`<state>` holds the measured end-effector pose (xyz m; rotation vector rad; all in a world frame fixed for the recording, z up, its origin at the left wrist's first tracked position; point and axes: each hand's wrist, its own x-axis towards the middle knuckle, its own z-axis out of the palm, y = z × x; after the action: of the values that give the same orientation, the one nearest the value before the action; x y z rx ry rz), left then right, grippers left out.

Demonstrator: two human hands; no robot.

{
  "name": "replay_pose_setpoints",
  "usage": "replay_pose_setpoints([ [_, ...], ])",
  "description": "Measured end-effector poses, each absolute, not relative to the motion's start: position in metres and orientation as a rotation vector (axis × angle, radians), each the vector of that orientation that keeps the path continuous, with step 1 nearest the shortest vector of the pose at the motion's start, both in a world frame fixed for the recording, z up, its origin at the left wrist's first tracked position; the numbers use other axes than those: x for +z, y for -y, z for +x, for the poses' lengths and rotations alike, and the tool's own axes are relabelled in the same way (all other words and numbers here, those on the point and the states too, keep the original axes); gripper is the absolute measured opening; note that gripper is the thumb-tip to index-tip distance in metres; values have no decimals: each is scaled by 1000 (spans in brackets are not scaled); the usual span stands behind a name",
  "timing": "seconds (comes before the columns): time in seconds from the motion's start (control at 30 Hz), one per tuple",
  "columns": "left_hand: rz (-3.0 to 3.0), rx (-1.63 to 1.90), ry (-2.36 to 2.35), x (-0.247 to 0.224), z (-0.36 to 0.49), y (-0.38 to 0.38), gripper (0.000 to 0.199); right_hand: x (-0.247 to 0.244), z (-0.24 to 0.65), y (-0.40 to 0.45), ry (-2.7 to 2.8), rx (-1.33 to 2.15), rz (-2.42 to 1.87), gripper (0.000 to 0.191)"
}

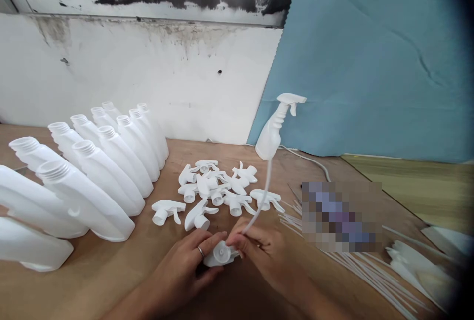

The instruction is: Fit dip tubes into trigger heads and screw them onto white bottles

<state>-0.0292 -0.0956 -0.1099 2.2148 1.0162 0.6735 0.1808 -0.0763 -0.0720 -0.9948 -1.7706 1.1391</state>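
My left hand, with a ring on one finger, grips a white spray head whose round opening faces up. Between the fingertips of my right hand is the lower end of a thin white tube, which rises in a curve. The tube's lower end is close beside the spray head's opening, outside it as far as I can see. Several loose spray heads lie in a pile just beyond my hands.
Rows of open white bottles stand on the brown table at the left. One bottle with its spray head stands near the wall. Several loose tubes lie at the right, beside a pixelated patch. A blue cloth hangs behind.
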Motion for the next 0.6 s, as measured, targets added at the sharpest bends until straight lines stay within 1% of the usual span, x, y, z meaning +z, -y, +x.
replay_pose_setpoints([
  [0.2,2200,680,-1016,-112,-29,93,62,-79,169,78,1911,1011,-887,24],
  [0.33,2189,708,-1007,-114,-29,93,52,-79,168,81,1965,974,-896,24],
  [0.47,2172,716,-1014,-114,-29,94,42,-80,170,82,2030,796,-905,13],
  [0.6,2185,735,-988,-114,-28,94,33,-84,170,80,2112,577,-886,19],
])
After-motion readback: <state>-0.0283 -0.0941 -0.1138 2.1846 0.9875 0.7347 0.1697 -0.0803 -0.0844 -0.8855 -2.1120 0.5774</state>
